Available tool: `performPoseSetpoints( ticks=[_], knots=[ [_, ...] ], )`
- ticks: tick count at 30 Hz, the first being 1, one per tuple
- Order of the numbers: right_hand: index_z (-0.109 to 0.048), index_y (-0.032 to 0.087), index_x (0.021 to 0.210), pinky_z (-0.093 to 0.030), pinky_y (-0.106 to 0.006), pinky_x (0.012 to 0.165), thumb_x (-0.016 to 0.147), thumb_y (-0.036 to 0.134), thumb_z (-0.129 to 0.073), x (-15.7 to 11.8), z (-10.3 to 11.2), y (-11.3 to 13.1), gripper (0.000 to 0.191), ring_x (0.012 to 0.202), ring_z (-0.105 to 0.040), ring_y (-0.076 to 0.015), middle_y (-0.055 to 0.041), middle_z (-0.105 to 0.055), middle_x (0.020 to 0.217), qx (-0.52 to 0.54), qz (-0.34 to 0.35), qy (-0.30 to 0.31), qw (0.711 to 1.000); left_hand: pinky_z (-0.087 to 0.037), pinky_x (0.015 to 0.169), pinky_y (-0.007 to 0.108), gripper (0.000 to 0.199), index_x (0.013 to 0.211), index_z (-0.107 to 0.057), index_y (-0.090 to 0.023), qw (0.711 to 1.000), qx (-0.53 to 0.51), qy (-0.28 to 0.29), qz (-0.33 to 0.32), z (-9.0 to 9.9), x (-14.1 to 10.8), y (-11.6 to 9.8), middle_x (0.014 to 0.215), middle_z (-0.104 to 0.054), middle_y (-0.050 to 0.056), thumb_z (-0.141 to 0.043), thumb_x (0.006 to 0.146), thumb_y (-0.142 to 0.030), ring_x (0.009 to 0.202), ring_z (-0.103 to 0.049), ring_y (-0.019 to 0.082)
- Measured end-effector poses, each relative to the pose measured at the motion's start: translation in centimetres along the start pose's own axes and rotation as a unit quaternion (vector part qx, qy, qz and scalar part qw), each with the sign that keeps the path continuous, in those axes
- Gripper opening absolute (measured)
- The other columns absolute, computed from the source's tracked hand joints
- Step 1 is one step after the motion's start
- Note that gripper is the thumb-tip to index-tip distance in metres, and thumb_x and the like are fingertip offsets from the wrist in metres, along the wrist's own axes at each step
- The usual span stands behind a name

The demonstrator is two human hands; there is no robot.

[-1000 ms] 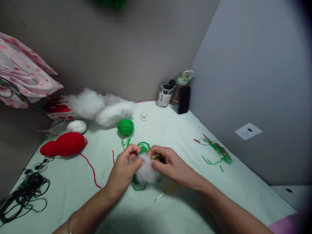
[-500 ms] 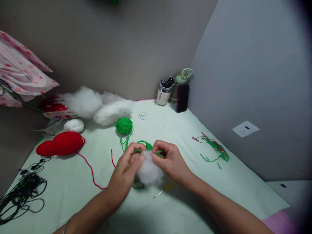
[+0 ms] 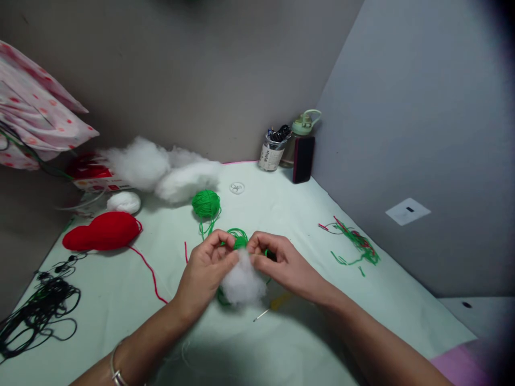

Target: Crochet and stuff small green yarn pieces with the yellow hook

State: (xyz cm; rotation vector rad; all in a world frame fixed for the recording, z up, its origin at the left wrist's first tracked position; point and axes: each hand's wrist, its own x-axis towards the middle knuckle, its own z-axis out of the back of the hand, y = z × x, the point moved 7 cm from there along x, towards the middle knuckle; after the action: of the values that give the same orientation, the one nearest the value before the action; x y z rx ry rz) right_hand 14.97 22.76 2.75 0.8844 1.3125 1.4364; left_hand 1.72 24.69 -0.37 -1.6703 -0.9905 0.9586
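Observation:
My left hand (image 3: 207,268) and my right hand (image 3: 281,262) meet over the middle of the table, thumbs and fingers pinched. Between them hangs a tuft of white fibre stuffing (image 3: 244,281), gripped at its upper end from both sides. Just beyond the fingertips shows a small green yarn piece (image 3: 240,243), partly covered by the hands and the tuft. Loose green yarn loops lie around it and lead back to a green yarn ball (image 3: 206,203). Below my right hand lies a crochet hook (image 3: 277,304) with a yellow handle.
Red yarn (image 3: 102,230), a white yarn ball (image 3: 124,202) and tangled black cord (image 3: 44,311) lie left. Behind is a stuffing heap (image 3: 140,163). A pen cup (image 3: 270,156), bottle (image 3: 301,124) and phone (image 3: 303,160) stand at the back; yarn scraps (image 3: 358,241) lie right.
My hands stay pinched at the tuft with slight finger movement. The tuft sits slightly further left, and my left forearm now shows a bangle. The whole view has shifted a little.

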Motion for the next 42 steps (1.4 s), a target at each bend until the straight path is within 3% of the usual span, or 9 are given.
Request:
performPoseSetpoints(
  ticks=[5, 9, 15, 21, 24, 27, 31, 39, 42],
  knots=[
    [-0.051, 0.021, 0.073, -0.027, -0.024, 0.053, 0.079, 0.021, -0.061, -0.2, -1.1, -0.1, 0.012, 0.059, -0.035, -0.0081, 0.0071, -0.043, 0.067, -0.017, 0.014, -0.018, 1.0, -0.044, 0.064, 0.021, 0.024, 0.076, -0.051, -0.019, 0.989, 0.058, -0.099, -0.089, 0.7, -0.5, -0.7, 0.077, -0.054, -0.003, -0.075, 0.072, -0.021, 0.071, -0.051, 0.01],
    [-0.043, 0.022, 0.065, -0.027, -0.024, 0.054, 0.073, 0.017, -0.057, -0.2, -0.5, -0.1, 0.017, 0.059, -0.033, -0.0081, 0.0075, -0.039, 0.062, -0.047, 0.034, -0.087, 0.995, -0.04, 0.056, 0.021, 0.026, 0.086, -0.051, -0.021, 0.998, 0.037, -0.048, -0.035, -0.2, -0.9, 0.1, 0.078, -0.053, -0.004, -0.074, 0.08, -0.03, 0.064, -0.046, 0.01],
    [-0.04, 0.022, 0.059, -0.022, -0.026, 0.051, 0.072, 0.023, -0.058, -0.2, 0.9, 0.2, 0.022, 0.056, -0.029, -0.008, 0.0075, -0.036, 0.058, -0.06, 0.035, -0.125, 0.99, -0.045, 0.066, 0.02, 0.029, 0.103, -0.057, -0.021, 0.999, 0.015, 0.023, -0.033, -1.0, -1.3, -0.3, 0.095, -0.058, -0.001, -0.075, 0.089, -0.04, 0.077, -0.054, 0.01],
    [-0.05, 0.021, 0.071, -0.026, -0.024, 0.055, 0.082, 0.024, -0.059, -0.4, 0.6, 0.4, 0.015, 0.061, -0.035, -0.0088, 0.0067, -0.042, 0.065, 0.021, 0.008, -0.026, 0.999, -0.038, 0.051, 0.017, 0.037, 0.098, -0.053, -0.022, 0.995, -0.051, 0.081, 0.025, -1.0, -0.9, -0.1, 0.072, -0.055, -0.006, -0.081, 0.086, -0.043, 0.055, -0.045, 0.006],
    [-0.054, 0.02, 0.081, -0.032, -0.023, 0.06, 0.082, 0.018, -0.057, -0.8, 0.0, 1.1, 0.004, 0.067, -0.038, -0.0095, 0.0054, -0.045, 0.074, 0.02, 0.04, 0.045, 0.998, -0.035, 0.047, 0.017, 0.039, 0.093, -0.053, -0.022, 0.998, -0.051, 0.034, 0.011, -0.2, -0.7, -0.1, 0.069, -0.052, -0.008, -0.084, 0.082, -0.043, 0.052, -0.041, 0.005],
    [-0.051, 0.021, 0.084, -0.031, -0.023, 0.06, 0.076, 0.013, -0.061, -0.9, -0.7, 1.0, 0.015, 0.067, -0.036, -0.0092, 0.0063, -0.043, 0.076, -0.025, 0.069, 0.072, 0.995, -0.032, 0.044, 0.017, 0.042, 0.084, -0.05, -0.021, 0.998, -0.053, -0.034, 0.022, 0.2, -0.8, 0.4, 0.064, -0.047, -0.009, -0.085, 0.077, -0.043, 0.048, -0.037, 0.005],
    [-0.046, 0.022, 0.073, -0.027, -0.024, 0.056, 0.08, 0.017, -0.062, -0.6, -0.6, 0.4, 0.019, 0.061, -0.032, -0.0086, 0.0079, -0.039, 0.065, -0.079, 0.085, -0.018, 0.993, -0.034, 0.045, 0.017, 0.044, 0.088, -0.053, -0.021, 0.992, -0.088, -0.069, 0.055, -0.5, -1.2, 0.9, 0.071, -0.054, -0.008, -0.088, 0.071, -0.042, 0.05, -0.041, 0.005],
    [-0.045, 0.021, 0.059, -0.022, -0.025, 0.051, 0.069, 0.02, -0.06, -0.2, 1.4, 0.2, 0.018, 0.055, -0.029, -0.0081, 0.008, -0.036, 0.057, 0.009, 0.029, -0.119, 0.992, -0.044, 0.057, 0.019, 0.027, 0.099, -0.071, -0.018, 0.991, -0.108, -0.032, 0.079, -0.8, -1.4, 0.0, 0.093, -0.066, 0.001, -0.078, 0.08, -0.035, 0.07, -0.056, 0.01],
    [-0.048, 0.02, 0.057, -0.025, -0.024, 0.053, 0.067, 0.02, -0.062, -0.1, 1.9, 0.0, 0.017, 0.056, -0.031, -0.0081, 0.0077, -0.039, 0.056, 0.03, 0.018, -0.129, 0.991, -0.045, 0.061, 0.019, 0.031, 0.108, -0.071, -0.021, 0.993, -0.09, 0.026, 0.077, -1.0, -1.2, 0.2, 0.094, -0.069, 0.002, -0.08, 0.081, -0.033, 0.07, -0.057, 0.011]
  ],
)
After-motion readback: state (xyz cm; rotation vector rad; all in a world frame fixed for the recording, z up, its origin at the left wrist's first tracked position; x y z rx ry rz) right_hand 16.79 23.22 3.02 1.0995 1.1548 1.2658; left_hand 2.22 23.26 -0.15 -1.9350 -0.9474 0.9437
